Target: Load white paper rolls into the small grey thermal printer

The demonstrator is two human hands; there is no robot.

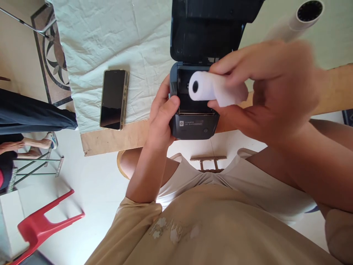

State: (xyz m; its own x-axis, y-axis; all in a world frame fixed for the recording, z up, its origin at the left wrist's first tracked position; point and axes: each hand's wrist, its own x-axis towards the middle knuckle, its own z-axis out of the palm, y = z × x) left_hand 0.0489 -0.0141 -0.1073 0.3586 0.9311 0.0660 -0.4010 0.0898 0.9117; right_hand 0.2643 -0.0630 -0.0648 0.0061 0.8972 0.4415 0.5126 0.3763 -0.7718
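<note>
A small dark label printer (pixel 193 127) sits at the table's front edge with its lid (pixel 206 36) swung up and back. My left hand (pixel 162 114) grips the printer's left side, thumb on the rim of the paper bay. Between the thumb and fingers of my right hand (pixel 264 84) is a white paper roll (pixel 205 86), held lengthwise over the open bay. Its dark core hole faces left, and a loose flap of paper hangs at its right part. Motion blurs my right hand somewhat.
A phone (pixel 113 99) lies on the pale cloth (pixel 110 33) to the left. A white tube (pixel 298 22) with a dark opening is at the back right. A red plastic stool (pixel 41 228) stands on the floor at left, near another person's hand (pixel 12 147).
</note>
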